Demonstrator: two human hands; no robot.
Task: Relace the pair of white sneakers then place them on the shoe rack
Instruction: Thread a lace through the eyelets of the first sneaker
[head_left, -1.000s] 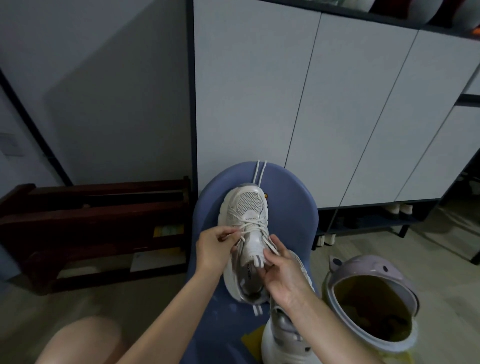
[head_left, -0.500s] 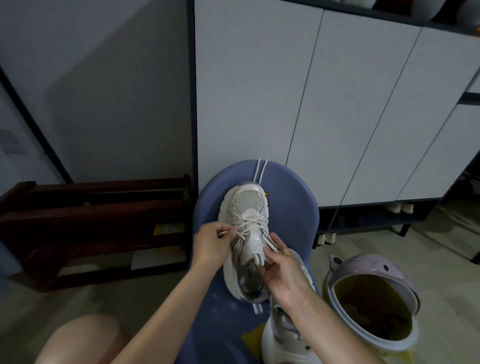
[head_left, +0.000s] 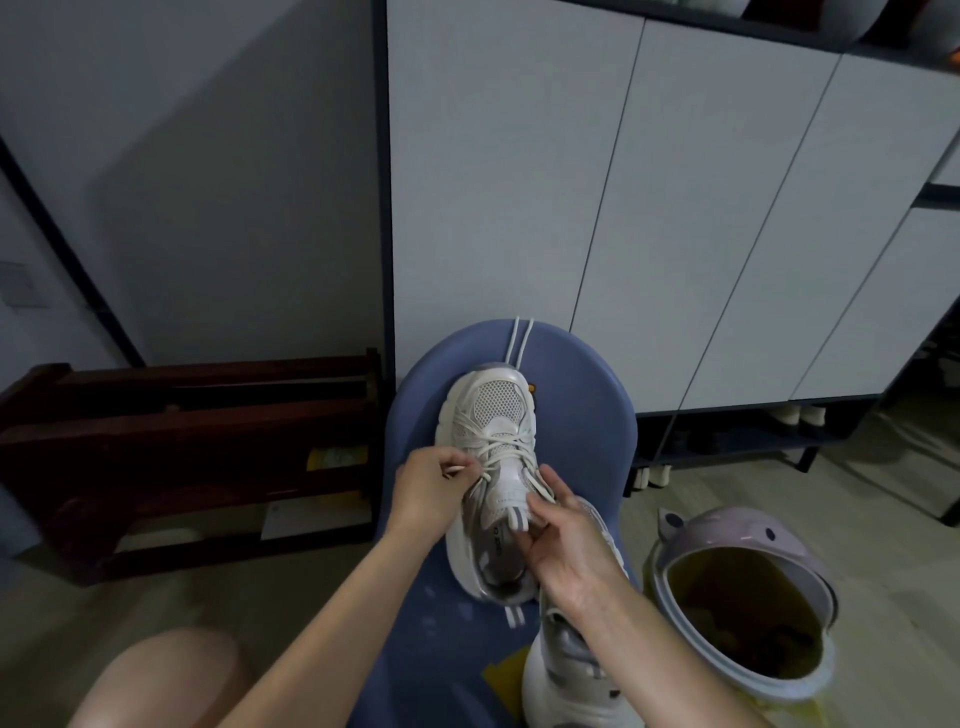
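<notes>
A white sneaker (head_left: 493, 415) lies toe away from me on a blue chair seat (head_left: 582, 415). Its white lace crosses the upper eyelets. My left hand (head_left: 428, 491) pinches a lace end at the shoe's left side. My right hand (head_left: 566, 540) grips the other lace strand beside the tongue on the right. A second white sneaker (head_left: 566, 670) lies lower right on the seat, partly hidden under my right forearm. A loose lace (head_left: 519, 340) lies past the toe. The dark wooden shoe rack (head_left: 182, 452) stands on the floor to the left.
White cabinet doors (head_left: 623, 208) rise behind the chair. A pale purple bin (head_left: 748, 603) with an open lid stands on the floor at the right. My bare knee (head_left: 156, 675) shows at the lower left.
My left hand has slid a little left and down with the lace end, drawing the lace through. My right hand keeps its hold beside the tongue.
</notes>
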